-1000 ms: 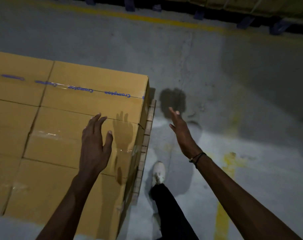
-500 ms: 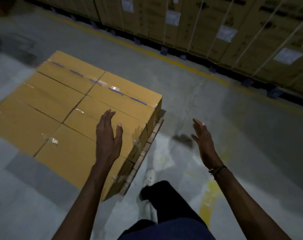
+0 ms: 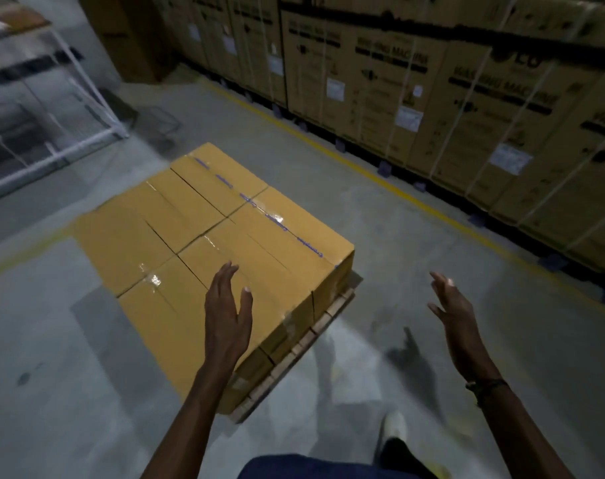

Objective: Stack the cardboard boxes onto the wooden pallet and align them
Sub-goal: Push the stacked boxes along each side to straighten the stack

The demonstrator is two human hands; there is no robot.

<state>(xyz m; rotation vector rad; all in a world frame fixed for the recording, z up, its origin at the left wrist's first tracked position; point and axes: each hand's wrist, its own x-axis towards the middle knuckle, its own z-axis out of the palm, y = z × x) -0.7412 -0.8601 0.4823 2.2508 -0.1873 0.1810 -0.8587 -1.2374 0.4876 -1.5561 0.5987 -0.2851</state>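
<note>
Several tan cardboard boxes [image 3: 197, 243] lie side by side in one flat layer on a wooden pallet [image 3: 308, 340], whose slat ends show along the right side. Clear tape and blue print run along the box tops. My left hand [image 3: 226, 316] hovers over the near right boxes with straight fingers, holding nothing. My right hand [image 3: 455, 309] is raised over the bare floor to the right of the pallet, fingers spread and empty.
Tall strapped appliance cartons [image 3: 432, 84] line the far right behind a yellow floor line [image 3: 380, 174]. A white metal rack [image 3: 45, 108] stands at the far left. My white shoe [image 3: 394, 423] is on the grey concrete floor near the pallet's corner.
The view has pulled back and up from the boxes. My left hand has lifted off the box top, and both hands now sit farther from the stack.
</note>
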